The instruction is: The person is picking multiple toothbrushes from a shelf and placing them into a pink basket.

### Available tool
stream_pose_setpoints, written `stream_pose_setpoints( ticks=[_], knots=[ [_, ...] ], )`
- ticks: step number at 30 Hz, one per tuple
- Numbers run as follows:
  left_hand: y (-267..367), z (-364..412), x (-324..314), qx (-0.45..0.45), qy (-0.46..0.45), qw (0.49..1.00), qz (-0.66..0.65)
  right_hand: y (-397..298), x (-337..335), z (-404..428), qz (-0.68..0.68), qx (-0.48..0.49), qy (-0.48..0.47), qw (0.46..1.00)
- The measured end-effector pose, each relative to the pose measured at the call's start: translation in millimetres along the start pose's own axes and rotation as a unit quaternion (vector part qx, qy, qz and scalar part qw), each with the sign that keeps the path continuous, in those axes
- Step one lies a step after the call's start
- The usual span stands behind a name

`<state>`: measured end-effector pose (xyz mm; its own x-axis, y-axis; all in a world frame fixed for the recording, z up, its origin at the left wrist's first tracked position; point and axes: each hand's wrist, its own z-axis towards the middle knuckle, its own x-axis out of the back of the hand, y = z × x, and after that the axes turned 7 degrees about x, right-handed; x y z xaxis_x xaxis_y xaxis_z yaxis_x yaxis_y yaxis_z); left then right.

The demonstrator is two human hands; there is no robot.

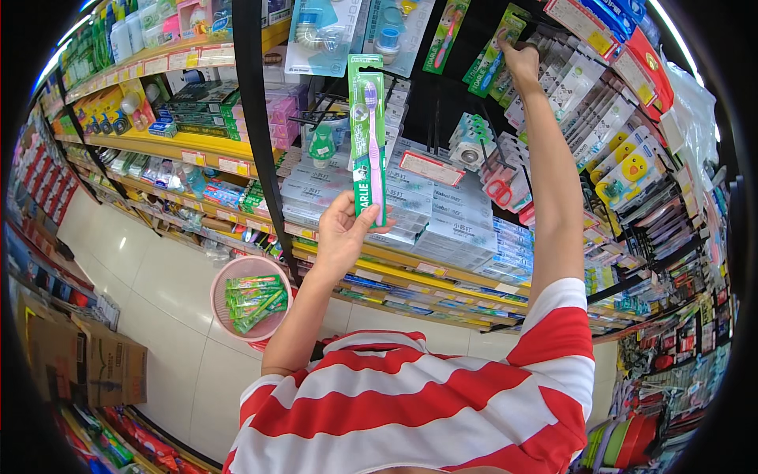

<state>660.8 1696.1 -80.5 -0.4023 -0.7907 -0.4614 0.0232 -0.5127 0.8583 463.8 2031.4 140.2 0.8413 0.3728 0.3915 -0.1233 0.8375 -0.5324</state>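
Observation:
My left hand [344, 232] grips the lower end of a Darlie toothbrush pack [368, 142], held upright in front of the shelf. Its green card carries a purple and pink toothbrush under clear plastic. Up at the pegs on the right, my right hand [522, 64] has its fingers on a green pack with a blue toothbrush [492, 59]. Part of that grip is hidden behind the hand. A similar green pack with a pink toothbrush [446, 37] hangs just to the left of it.
On the floor at left stands a pink basket [220, 317] holding several green toothbrush packs [256, 302]. Stacked toothpaste boxes [453, 228] fill the shelf below the pegs. A black shelf post [256, 112] rises left of my left hand. Cardboard boxes [112, 361] sit across the aisle.

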Motion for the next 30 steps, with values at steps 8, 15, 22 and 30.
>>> stream_pose_setpoints(
  ticks=[8, 15, 22, 30],
  knots=[
    [-9, 7, -8, 0.009, -0.026, 1.000, 0.005, -9, 31, -7, 0.131, 0.017, -0.052, 0.990],
    [-15, 6, -8, 0.024, -0.053, 0.998, 0.012, -59, 79, -44, 0.259, -0.015, -0.110, 0.959],
    [-13, 0, -13, 0.043, -0.047, 0.998, -0.004, -63, 103, -51, 0.383, -0.047, -0.143, 0.911],
    [-16, 4, -9, 0.020, -0.069, 0.997, -0.002, -45, 110, -50, 0.300, 0.034, -0.191, 0.934]
  ],
)
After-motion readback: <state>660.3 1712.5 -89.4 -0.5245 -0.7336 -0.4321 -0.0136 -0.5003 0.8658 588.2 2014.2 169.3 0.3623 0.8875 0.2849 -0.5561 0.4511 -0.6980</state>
